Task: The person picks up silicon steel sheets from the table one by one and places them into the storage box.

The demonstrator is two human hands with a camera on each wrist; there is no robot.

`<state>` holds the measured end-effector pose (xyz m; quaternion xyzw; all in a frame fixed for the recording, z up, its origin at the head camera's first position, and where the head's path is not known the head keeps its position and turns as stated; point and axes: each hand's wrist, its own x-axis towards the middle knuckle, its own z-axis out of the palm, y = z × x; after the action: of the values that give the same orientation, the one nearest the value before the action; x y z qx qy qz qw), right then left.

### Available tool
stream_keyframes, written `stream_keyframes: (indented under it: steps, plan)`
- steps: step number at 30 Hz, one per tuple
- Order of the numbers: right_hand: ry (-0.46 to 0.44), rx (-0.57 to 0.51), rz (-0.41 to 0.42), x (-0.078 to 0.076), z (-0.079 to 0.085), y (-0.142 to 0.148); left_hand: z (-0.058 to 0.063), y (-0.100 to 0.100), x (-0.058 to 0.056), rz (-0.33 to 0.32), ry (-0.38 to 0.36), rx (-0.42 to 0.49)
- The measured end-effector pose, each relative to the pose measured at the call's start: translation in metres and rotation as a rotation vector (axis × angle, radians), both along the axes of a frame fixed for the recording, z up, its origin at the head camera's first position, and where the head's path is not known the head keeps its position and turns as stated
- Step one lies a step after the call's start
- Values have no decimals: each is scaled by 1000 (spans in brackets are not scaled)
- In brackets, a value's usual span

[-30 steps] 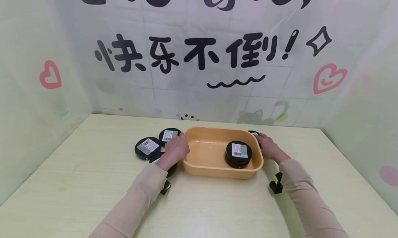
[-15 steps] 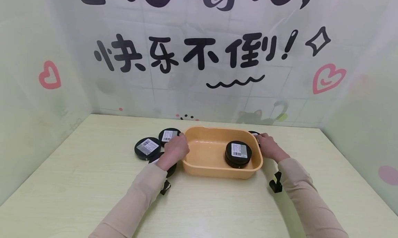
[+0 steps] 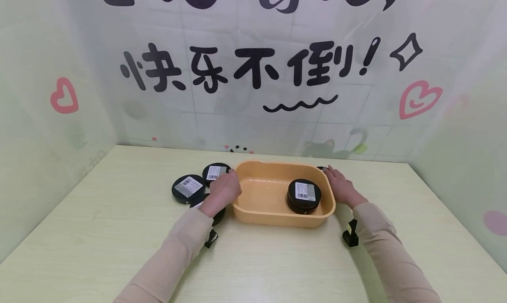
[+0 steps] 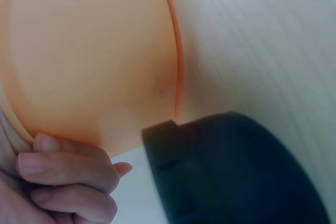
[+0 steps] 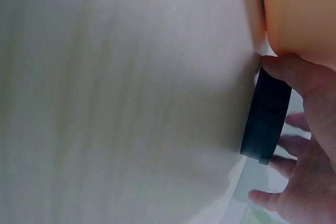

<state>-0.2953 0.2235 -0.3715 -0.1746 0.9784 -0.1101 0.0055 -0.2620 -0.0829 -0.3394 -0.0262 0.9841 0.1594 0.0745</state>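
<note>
An orange-yellow plastic basin [image 3: 257,193] stands on the table. My left hand [image 3: 225,188] grips its left rim, fingers curled over the edge, as the left wrist view also shows. Inside, toward the right, two flat round black containers [image 3: 304,193] are stacked, with a white and silver label on the upper one. Just outside the right wall, my right hand [image 3: 343,188] is around another round black container [image 5: 266,116]. In the right wrist view its thumb lies on the near side and several fingers reach behind; one finger extends free below the container.
Left of the basin lie more round black containers [image 3: 188,188], one by the back rim [image 3: 215,173] and some partly hidden under the left forearm [image 3: 178,246]. A printed cloth wall [image 3: 253,127] closes off the back of the pale table [image 3: 273,259].
My right hand has shifted slightly at the container and its fingers look straighter, covering more of the label. The left hand, basin and stacked containers stay where they were.
</note>
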Motion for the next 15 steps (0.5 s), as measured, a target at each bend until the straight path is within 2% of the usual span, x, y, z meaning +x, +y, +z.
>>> stream_keyframes:
  steps: [4,15]
  plan:
    - [16,30,21,1,1,-1,2,0,1,-7,6,5]
    - [22,91,-18,0,8,-4,2,-1,1,-11,4,6]
